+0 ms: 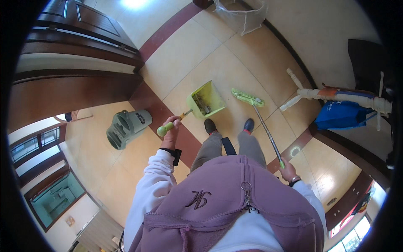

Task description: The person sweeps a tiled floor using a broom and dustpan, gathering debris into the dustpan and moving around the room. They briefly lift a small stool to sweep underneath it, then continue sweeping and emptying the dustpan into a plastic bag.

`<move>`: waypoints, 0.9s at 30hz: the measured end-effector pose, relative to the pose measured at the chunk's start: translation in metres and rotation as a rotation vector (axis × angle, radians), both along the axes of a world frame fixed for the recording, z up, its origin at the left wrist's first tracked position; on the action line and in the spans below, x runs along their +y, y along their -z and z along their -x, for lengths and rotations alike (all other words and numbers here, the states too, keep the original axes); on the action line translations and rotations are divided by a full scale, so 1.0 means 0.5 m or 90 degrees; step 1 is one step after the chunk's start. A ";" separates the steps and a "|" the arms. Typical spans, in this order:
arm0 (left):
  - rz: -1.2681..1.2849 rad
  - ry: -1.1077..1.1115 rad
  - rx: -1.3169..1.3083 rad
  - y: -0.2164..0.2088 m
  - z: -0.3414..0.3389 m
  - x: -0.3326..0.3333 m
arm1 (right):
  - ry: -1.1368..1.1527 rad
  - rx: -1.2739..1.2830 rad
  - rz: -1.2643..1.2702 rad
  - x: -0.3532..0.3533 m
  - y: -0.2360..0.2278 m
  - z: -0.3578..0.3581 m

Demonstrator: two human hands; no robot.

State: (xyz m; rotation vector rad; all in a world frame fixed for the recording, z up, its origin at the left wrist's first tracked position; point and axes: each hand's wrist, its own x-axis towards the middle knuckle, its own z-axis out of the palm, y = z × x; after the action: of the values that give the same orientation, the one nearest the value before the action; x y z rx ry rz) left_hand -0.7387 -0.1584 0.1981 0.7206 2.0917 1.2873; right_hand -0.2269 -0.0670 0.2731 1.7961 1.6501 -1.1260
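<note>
My left hand [171, 127] is closed around the green-knobbed handle of a dustpan. The yellow-green dustpan [215, 101] is in front of my feet, with dark debris [202, 103] gathered inside its scoop. My right hand [288, 171] grips the green end of a broom's long metal handle. Ahead of my right foot, the head of the broom [247, 98], with light green bristles, is down at the tiled floor [235, 63]. A gap of floor separates the broom head from the dustpan. Dark shoes [248, 124] show below my grey trousers.
A grey-green mop bucket [128, 126] is on the floor to my left, near a brown door [75, 96]. At the far wall is a bin with a clear liner [243, 19]. To the right are a white turned-wood stand [312, 93] and a blue bag [342, 115].
</note>
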 end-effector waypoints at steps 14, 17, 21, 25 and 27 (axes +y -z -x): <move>-0.022 -0.081 -0.031 0.075 0.163 0.031 | -0.256 0.061 -0.250 0.310 0.120 0.371; -0.024 -0.091 -0.025 0.130 0.195 0.037 | -0.313 0.114 -0.320 0.439 0.171 0.511; -0.022 -0.138 -0.042 0.169 0.225 0.076 | -0.340 0.161 -0.325 0.612 0.241 0.715; 0.085 -0.166 -0.051 0.158 0.216 0.102 | -0.362 0.161 -0.319 0.764 0.262 0.860; 0.045 -0.188 -0.074 0.144 0.210 0.116 | -0.370 0.149 -0.309 0.836 0.276 0.924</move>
State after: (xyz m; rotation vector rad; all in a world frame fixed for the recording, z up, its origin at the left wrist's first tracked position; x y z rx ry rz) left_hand -0.8436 -0.1006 0.1260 0.3064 2.1928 1.3649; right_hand -0.6887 0.3509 0.1353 1.2940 2.5361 -0.7243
